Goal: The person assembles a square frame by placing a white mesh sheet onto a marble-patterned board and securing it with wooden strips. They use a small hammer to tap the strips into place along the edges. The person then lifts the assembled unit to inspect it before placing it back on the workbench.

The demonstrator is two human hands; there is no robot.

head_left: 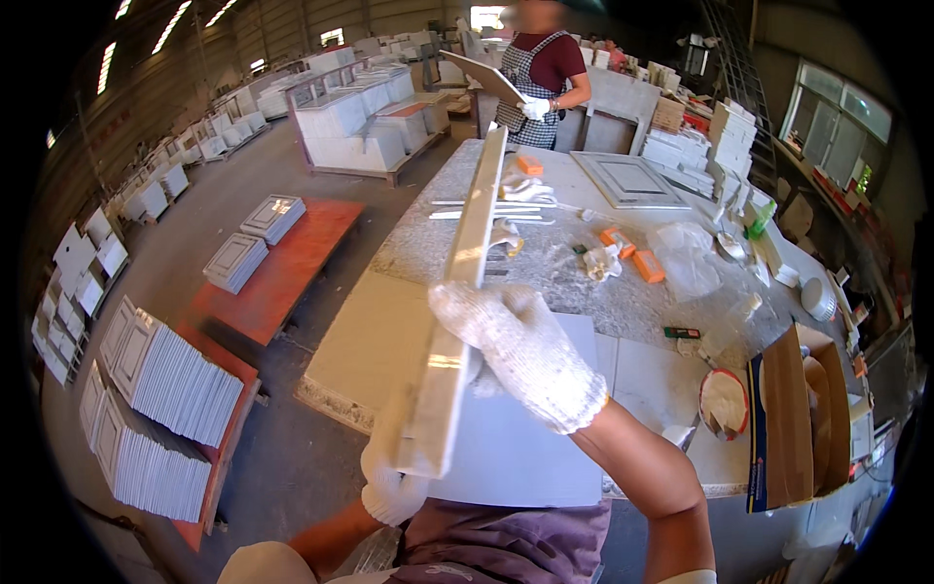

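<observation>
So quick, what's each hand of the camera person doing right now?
Left hand, white knitted glove: holding the near end of a long, narrow, glossy white board, fingers partly hidden.
Right hand, gloved alike: closed on the board's middle.

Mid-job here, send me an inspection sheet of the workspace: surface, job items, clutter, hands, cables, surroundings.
Surface: table worn, with pale dust.
Job items: long white board held above a flat white panel.
Clutter: orange blocks, clear plastic bag, open cardboard box.
Hands: both gloved; right hand grips the board mid-length, left hand at its near end, partly hidden.
Cables: nothing seen on the table.
Surroundings: co-worker holding a panel across the table; stacked panels at left.
</observation>
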